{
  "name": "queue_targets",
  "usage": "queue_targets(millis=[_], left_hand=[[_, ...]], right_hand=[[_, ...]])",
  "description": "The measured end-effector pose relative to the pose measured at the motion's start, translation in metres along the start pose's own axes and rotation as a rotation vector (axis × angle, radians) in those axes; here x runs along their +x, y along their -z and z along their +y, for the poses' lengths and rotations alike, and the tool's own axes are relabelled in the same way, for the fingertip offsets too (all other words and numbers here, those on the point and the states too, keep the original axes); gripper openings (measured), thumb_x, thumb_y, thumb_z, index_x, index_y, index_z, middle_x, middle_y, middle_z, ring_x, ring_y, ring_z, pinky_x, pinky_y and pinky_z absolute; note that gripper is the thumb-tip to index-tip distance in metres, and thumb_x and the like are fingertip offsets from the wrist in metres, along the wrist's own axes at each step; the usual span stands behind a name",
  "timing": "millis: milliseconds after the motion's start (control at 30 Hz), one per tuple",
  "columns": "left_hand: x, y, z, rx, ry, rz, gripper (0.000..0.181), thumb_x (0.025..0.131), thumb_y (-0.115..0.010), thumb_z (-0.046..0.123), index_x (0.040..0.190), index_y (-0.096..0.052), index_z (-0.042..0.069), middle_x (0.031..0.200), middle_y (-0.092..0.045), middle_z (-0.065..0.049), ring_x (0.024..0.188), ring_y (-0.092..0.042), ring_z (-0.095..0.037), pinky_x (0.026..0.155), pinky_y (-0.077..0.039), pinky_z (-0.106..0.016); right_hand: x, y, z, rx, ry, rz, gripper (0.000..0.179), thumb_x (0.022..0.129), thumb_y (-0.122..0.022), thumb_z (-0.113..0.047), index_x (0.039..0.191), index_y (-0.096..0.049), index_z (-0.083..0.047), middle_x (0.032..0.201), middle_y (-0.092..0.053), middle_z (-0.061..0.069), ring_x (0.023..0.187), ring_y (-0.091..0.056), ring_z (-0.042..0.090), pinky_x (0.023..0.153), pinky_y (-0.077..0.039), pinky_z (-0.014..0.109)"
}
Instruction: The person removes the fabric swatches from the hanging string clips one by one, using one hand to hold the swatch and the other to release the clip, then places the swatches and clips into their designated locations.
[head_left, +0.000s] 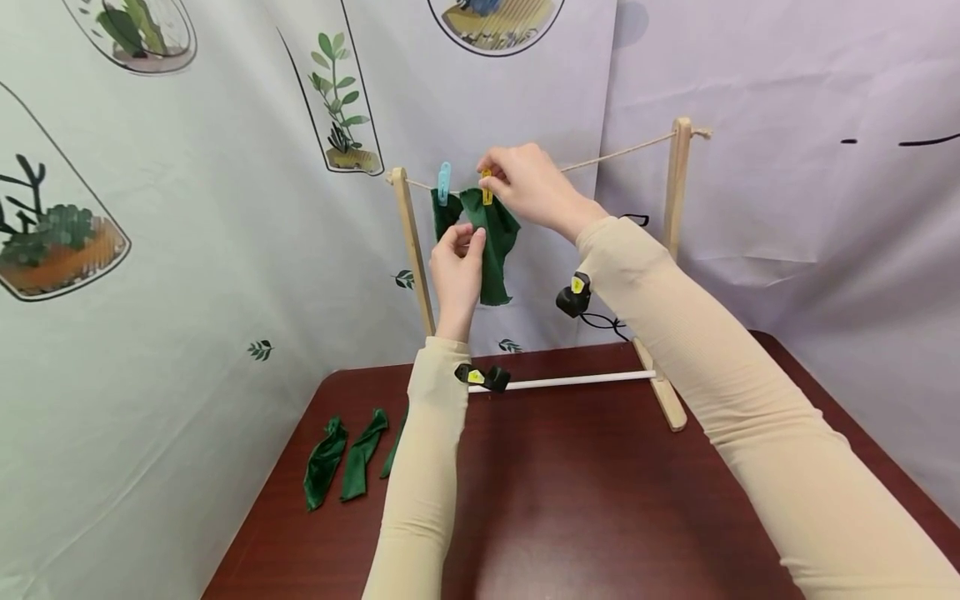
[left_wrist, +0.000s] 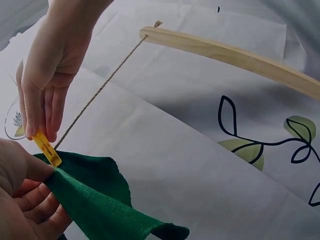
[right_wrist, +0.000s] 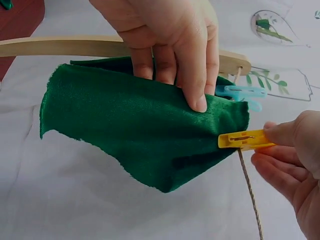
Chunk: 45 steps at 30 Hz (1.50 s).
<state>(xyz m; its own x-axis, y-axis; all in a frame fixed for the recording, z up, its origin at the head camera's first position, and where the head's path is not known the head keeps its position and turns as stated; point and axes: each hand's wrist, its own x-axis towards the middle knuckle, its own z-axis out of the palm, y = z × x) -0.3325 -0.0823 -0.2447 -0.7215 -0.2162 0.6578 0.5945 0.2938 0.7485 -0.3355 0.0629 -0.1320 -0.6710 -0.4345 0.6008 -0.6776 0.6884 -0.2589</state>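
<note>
A green cloth hangs from a rope line, a blue clothespin near its left part and a yellow clothespin on its upper right. My right hand pinches the yellow clothespin's upper end between thumb and fingers. In the right wrist view its lower end bites over the cloth at the rope. Just below the line my left hand holds the cloth, thumb in front and fingers tucked behind the fabric.
Wooden posts carry the rope at both sides, joined low down by a white rod. On the dark red table lie several green cloth strips, one partly behind the left sleeve. A printed curtain backs the table.
</note>
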Motion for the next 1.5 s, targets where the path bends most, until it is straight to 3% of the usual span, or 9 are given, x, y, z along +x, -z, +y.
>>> queue_targets(millis=[267, 667, 933, 1200, 1500], left_hand=[[-0.002, 0.002, 0.000, -0.009, -0.013, -0.009, 0.027, 0.100, -0.066, 0.020, 0.113, -0.070, -0.003, 0.103, -0.071, -0.015, 0.086, -0.065, -0.024, 0.073, -0.049, -0.026], [-0.004, 0.006, 0.005, -0.002, -0.037, -0.021, 0.026, 0.100, -0.066, 0.019, 0.111, -0.070, -0.003, 0.101, -0.071, -0.015, 0.085, -0.065, -0.023, 0.073, -0.050, -0.027], [-0.008, 0.011, 0.008, -0.006, -0.038, -0.033, 0.024, 0.100, -0.066, 0.019, 0.110, -0.070, -0.003, 0.098, -0.070, -0.014, 0.080, -0.062, -0.020, 0.068, -0.049, -0.026], [-0.008, 0.015, 0.005, 0.027, -0.051, -0.058, 0.023, 0.099, -0.066, 0.019, 0.108, -0.069, -0.002, 0.096, -0.069, -0.013, 0.079, -0.059, -0.018, 0.073, -0.046, -0.027], [-0.008, 0.022, 0.006, 0.063, -0.051, -0.085, 0.024, 0.100, -0.066, 0.021, 0.109, -0.069, -0.001, 0.099, -0.071, -0.013, 0.082, -0.062, -0.020, 0.073, -0.047, -0.027]], right_hand=[[-0.001, -0.001, -0.002, -0.013, 0.056, 0.074, 0.020, 0.102, -0.061, -0.014, 0.111, -0.071, 0.002, 0.108, -0.073, 0.015, 0.097, -0.069, 0.026, 0.089, -0.053, 0.038], [-0.002, 0.006, -0.005, -0.023, 0.069, 0.124, 0.019, 0.103, -0.061, -0.013, 0.109, -0.072, 0.001, 0.107, -0.074, 0.013, 0.095, -0.070, 0.024, 0.088, -0.053, 0.036], [-0.006, 0.012, -0.008, -0.041, 0.077, 0.117, 0.020, 0.102, -0.060, -0.013, 0.112, -0.071, 0.001, 0.108, -0.074, 0.014, 0.097, -0.069, 0.026, 0.088, -0.053, 0.038], [-0.010, 0.013, -0.003, -0.045, 0.062, 0.097, 0.023, 0.103, -0.060, -0.014, 0.116, -0.069, 0.003, 0.111, -0.073, 0.015, 0.100, -0.068, 0.028, 0.090, -0.053, 0.039], [-0.019, 0.020, 0.008, 0.015, -0.003, 0.039, 0.035, 0.102, -0.063, -0.024, 0.127, -0.064, 0.000, 0.115, -0.071, 0.014, 0.107, -0.066, 0.024, 0.095, -0.051, 0.037]])
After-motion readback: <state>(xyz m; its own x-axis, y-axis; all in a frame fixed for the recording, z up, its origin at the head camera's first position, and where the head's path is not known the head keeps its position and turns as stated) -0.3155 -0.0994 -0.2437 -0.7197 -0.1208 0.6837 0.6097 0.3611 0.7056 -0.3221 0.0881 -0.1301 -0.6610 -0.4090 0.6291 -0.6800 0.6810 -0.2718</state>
